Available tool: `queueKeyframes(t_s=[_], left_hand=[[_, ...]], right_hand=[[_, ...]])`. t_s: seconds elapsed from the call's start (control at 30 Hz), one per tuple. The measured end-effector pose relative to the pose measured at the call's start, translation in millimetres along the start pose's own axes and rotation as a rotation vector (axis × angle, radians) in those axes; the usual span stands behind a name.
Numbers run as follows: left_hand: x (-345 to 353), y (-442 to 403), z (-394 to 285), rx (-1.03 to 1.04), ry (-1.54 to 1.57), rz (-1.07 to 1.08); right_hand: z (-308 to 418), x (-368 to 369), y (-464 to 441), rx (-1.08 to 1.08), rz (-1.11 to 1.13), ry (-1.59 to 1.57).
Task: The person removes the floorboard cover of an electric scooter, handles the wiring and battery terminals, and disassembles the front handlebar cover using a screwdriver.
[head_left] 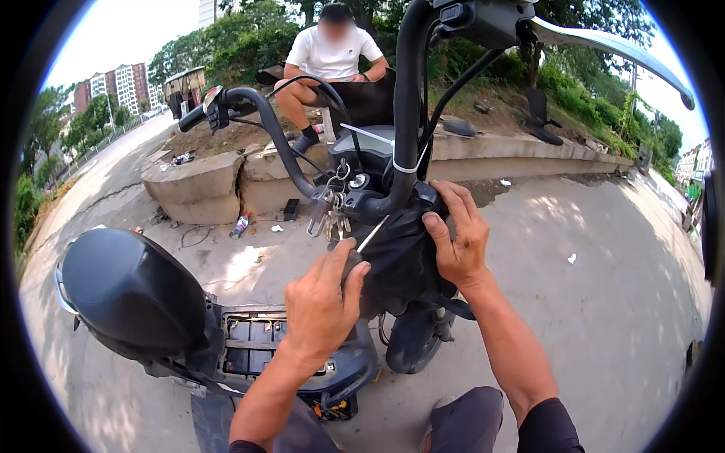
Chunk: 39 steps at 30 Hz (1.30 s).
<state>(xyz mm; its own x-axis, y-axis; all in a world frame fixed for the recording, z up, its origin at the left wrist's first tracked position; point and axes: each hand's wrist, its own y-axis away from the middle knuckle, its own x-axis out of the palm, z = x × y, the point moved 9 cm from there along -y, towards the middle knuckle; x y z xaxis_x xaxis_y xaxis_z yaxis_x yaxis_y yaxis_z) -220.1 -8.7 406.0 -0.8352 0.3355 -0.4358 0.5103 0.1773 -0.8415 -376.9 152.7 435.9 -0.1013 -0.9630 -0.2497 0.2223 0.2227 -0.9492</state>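
Note:
My left hand (321, 302) is closed around the dark handle of a screwdriver (373, 234). Its thin metal shaft points up and right, with the tip by the black front cover (396, 260) of an electric scooter, just under the handlebar (406, 151). On the cover's right upper edge, my right hand (462, 238) grips the black plastic with thumb and fingers. A bunch of keys (332, 211) hangs from the ignition lock (359, 181), close above my left hand. A white cable tie (404, 167) circles the handlebar stem.
The scooter's seat (132, 291) stands at the left, beside an open battery compartment (257, 325). Behind the scooter, a person in a white shirt (336, 53) sits above a low concrete wall (498, 151). A brake lever (612, 45) juts out at the upper right.

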Motion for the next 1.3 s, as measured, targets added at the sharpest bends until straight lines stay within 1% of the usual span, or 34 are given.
queueKeyframes(t_s=[0.07,0.13,0.23,0.37,0.47,0.57,0.63,0.67,0.77,0.87,0.93,1.03,1.23,1.3], left_hand=[[-2.0,2.5,5.4,-0.025,0.013,0.02],[-3.2,7.6,10.8,-0.058,0.035,0.04],[-4.1,13.1,14.6,-0.074,0.09,0.013],[-0.9,12.8,14.9,-0.064,0.114,0.024],[-4.2,12.4,14.2,-0.065,0.117,0.027],[-7.3,7.8,12.4,-0.057,0.122,0.007],[-6.9,7.3,9.3,-0.047,0.139,-0.006],[-6.6,6.5,6.8,-0.046,0.136,-0.002],[-7.9,2.6,2.5,-0.037,0.117,-0.003],[-2.7,1.3,1.0,-0.04,0.095,0.002],[0.2,-0.1,-0.5,-0.056,0.073,0.025],[2.7,-0.4,-1.8,-0.066,0.068,0.007],[4.2,-0.6,-6.2,-0.011,0.024,-0.05],[5.0,-0.5,-6.0,-0.049,0.032,-0.031]], right_hand=[[-0.3,-0.7,1.2,-0.001,-0.039,-0.037],[2.8,-1.1,2.3,-0.018,-0.033,-0.018],[7.8,2.3,-2.0,-0.019,0.0,0.033],[-0.2,3.1,-7.6,-0.02,0.007,0.029],[-4.1,4.0,-3.1,0.0,-0.047,-0.014],[1.1,1.1,-1.8,-0.027,-0.047,0.004],[-5.0,1.4,-7.5,0.008,-0.008,-0.029],[-7.1,2.0,-7.7,0.028,0.007,-0.048],[-5.4,1.4,-1.0,0.049,-0.056,-0.052],[-0.4,-1.7,-0.7,0.012,-0.069,-0.051],[-1.6,-0.8,0.2,0.03,-0.063,-0.048],[-0.9,-1.6,-0.5,0.026,-0.066,-0.049],[0.3,-3.5,0.5,0.017,-0.07,-0.044],[0.4,-3.7,-1.1,0.009,-0.074,-0.039]])
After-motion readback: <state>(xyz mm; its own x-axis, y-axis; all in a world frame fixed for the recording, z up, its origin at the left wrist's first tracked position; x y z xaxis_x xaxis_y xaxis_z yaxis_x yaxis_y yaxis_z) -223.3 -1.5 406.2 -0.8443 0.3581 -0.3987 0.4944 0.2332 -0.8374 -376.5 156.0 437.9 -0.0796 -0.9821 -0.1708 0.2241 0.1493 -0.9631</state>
